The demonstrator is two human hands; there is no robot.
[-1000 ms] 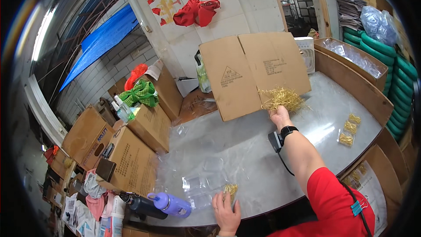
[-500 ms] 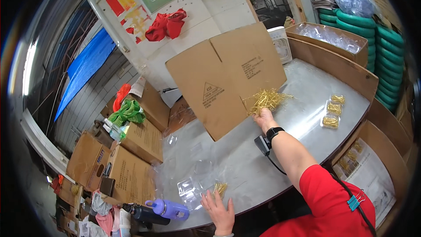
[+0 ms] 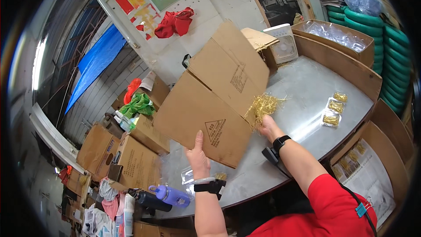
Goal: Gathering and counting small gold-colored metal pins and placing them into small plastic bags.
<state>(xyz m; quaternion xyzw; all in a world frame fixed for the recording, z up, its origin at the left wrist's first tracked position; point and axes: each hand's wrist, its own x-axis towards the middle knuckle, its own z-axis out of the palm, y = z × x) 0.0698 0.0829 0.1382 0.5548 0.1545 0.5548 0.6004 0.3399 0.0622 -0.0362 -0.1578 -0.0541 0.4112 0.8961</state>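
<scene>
Nearest, at lower centre, my left hand (image 3: 198,160) lies flat and open, fingers up, against the lower edge of the big flattened carton (image 3: 215,101), which stands tilted on the table (image 3: 307,83) mid-frame. Just below my wrist a small clear bag (image 3: 189,176) lies on the tabletop, and further lower left a purple bottle (image 3: 170,195) rests on its side. Right of centre my right hand (image 3: 268,127) is closed on a bunch of gold pins (image 3: 263,105) just beside the carton's right edge. Further right, three small packets (image 3: 334,106) of gold pieces lie in a row. Beyond, at the top, sits a white fan (image 3: 283,46)
</scene>
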